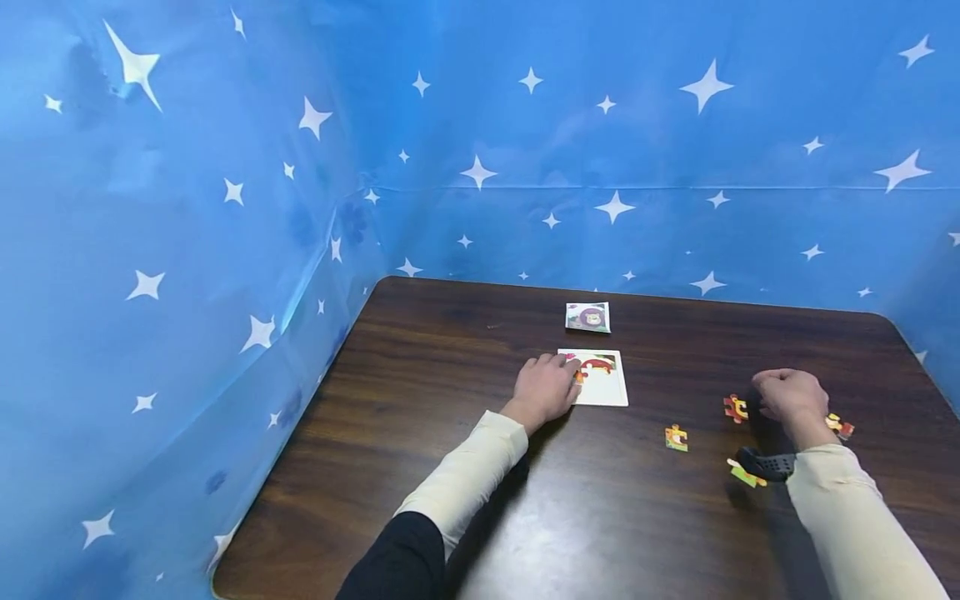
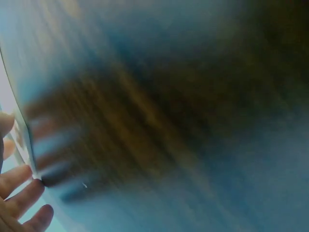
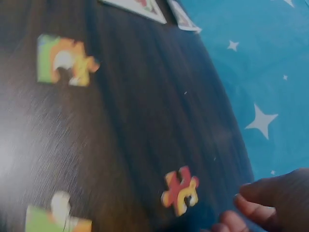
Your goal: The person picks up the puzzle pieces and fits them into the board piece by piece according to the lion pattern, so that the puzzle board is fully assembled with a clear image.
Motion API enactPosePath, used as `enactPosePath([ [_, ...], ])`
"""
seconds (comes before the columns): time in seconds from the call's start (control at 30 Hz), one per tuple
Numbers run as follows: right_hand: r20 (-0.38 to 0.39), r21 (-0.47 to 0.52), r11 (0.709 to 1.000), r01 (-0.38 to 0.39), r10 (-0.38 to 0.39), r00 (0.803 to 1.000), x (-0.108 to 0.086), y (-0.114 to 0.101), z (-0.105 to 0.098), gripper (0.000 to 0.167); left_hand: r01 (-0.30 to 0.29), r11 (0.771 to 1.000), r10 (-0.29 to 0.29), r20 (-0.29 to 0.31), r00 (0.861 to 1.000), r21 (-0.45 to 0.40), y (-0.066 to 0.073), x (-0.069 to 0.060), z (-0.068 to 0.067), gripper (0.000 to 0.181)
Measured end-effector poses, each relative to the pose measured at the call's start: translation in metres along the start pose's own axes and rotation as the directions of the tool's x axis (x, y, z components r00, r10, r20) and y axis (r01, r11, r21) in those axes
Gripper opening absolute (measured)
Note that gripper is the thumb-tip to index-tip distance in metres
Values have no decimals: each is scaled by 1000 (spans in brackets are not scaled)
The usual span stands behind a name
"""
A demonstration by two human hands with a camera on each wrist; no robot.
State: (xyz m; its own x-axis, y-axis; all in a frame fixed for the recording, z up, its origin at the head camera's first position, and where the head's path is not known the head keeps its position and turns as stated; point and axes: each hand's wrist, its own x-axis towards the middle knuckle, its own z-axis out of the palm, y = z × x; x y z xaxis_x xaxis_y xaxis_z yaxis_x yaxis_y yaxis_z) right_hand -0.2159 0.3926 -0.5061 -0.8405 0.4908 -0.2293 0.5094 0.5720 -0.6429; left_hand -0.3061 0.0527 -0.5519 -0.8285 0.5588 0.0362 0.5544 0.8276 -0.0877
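My left hand point(image 1: 545, 387) rests on the left edge of a white puzzle board point(image 1: 606, 390), its fingers extended over it. Part of a red and orange picture shows along the board's top and beside my fingertips. The left wrist view shows spread fingers point(image 2: 24, 198) at the board's edge. Over the right side of the table hovers my right hand point(image 1: 793, 402), fingers loosely bent, with nothing visible between them. Nearest to it are a red and yellow puzzle piece point(image 1: 736, 408) and another piece point(image 1: 840, 427), partly behind the wrist.
An orange puzzle piece point(image 1: 677, 437) lies between the board and the right hand. A green piece point(image 1: 746, 473) sits under the wrist strap point(image 1: 767, 463). Behind the board is a small picture card point(image 1: 588, 317). A blue star-patterned curtain point(image 1: 525, 142) borders the brown table point(image 1: 420, 350).
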Motion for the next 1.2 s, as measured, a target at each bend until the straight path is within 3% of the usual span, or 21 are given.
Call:
enactPosePath([
  [0.13,126,-120,993,15,0,992,-6,1,-1,43,34,999,-33,5,999,-13,-3,2,2,39],
  [0.23,163,-236,972,20,19,986,-9,-1,-2,51,22,1000,-22,4,1000,-17,-2,4,0,36],
  [0.4,146,-342,939,36,16,989,-15,-11,7,47,16,1000,-16,-6,1000,-19,-1,4,0,35],
  [0.7,91,-389,921,40,-5,996,-17,-21,21,40,-49,998,52,-64,997,42,6,-12,-1,39],
  [0.97,53,-320,945,64,-49,997,-9,-25,31,32,-74,996,77,-70,995,42,9,-21,2,37],
  [1.13,16,-195,973,126,-126,992,-4,-29,36,21,-93,996,94,-76,993,15,7,-20,4,39],
  [1.2,6,-118,984,132,-132,991,-3,-35,41,28,-101,995,101,-74,992,7,6,-20,4,41],
])
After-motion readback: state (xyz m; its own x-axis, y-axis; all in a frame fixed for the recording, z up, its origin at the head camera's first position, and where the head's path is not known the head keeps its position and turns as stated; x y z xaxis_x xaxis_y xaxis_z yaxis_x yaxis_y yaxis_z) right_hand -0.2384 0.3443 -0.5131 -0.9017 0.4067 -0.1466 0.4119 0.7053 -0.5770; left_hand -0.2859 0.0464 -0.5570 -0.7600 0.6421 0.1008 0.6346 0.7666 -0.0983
